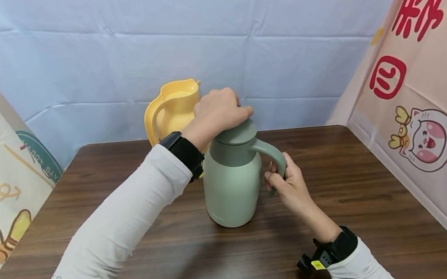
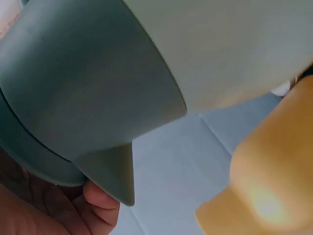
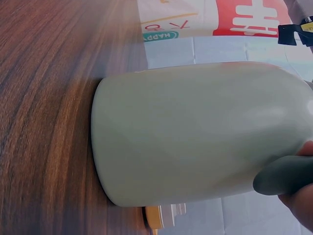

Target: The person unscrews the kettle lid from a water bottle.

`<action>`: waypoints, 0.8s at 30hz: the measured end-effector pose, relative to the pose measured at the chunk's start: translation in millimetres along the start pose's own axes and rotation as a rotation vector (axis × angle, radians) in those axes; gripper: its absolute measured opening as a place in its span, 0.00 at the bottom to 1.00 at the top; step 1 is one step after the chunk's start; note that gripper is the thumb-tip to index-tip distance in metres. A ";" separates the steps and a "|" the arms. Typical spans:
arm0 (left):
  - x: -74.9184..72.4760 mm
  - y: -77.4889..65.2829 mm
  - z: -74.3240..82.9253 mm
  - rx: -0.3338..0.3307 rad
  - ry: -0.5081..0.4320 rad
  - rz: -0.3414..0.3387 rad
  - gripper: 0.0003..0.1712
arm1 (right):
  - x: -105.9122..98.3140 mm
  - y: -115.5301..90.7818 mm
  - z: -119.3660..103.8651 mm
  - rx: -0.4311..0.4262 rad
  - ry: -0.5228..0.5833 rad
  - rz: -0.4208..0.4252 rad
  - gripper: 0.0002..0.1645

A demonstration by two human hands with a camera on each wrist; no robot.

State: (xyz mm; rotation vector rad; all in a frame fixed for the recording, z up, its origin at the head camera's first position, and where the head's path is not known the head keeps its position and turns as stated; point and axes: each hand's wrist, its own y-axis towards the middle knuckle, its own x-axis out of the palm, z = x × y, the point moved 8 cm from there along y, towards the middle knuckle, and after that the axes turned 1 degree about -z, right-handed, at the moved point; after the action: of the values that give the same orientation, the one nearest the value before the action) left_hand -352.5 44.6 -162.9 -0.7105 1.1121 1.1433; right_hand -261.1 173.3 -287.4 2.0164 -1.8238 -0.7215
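Observation:
A pale green thermos jug (image 1: 231, 194) stands upright on the table, its darker green lid (image 1: 239, 133) in place on top. My left hand (image 1: 220, 110) grips the lid from above. Close up in the left wrist view, fingers (image 2: 100, 205) of that hand curl at the lid's edge by the spout (image 2: 115, 171). Around the jug's handle (image 1: 273, 150), on the right side, my right hand (image 1: 290, 182) is closed. The right wrist view shows the jug's body (image 3: 195, 132) and the lower end of the handle (image 3: 283, 175).
Behind the jug and to its left stands a yellow pitcher (image 1: 174, 110), partly hidden by my left hand and wrist. The brown wood-grain table (image 1: 170, 256) ends at a pale blue cloth backdrop (image 1: 115, 64). Printed cloth panels (image 1: 420, 89) rise at both sides.

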 end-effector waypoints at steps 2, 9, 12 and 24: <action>-0.1 1.2 -0.5 0.018 -0.017 0.000 0.14 | 0.2 0.2 0.5 0.005 -0.005 -0.001 0.07; 0.8 4.3 -3.4 0.042 -0.068 -0.026 0.12 | 5.8 1.6 -14.7 0.006 -0.037 -0.009 0.10; 0.1 4.9 -4.9 0.040 -0.086 -0.030 0.10 | 9.6 2.6 -25.4 0.000 -0.048 -0.014 0.09; -8.3 4.2 -16.5 0.020 -0.095 0.006 0.18 | 4.3 2.6 -13.4 0.017 -0.067 -0.005 0.08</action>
State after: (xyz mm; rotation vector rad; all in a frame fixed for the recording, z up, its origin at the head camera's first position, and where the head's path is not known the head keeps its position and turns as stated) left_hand -361.9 28.4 -160.2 -0.6308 1.0447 1.1576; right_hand -255.3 167.4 -275.7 2.0311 -1.8683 -0.7866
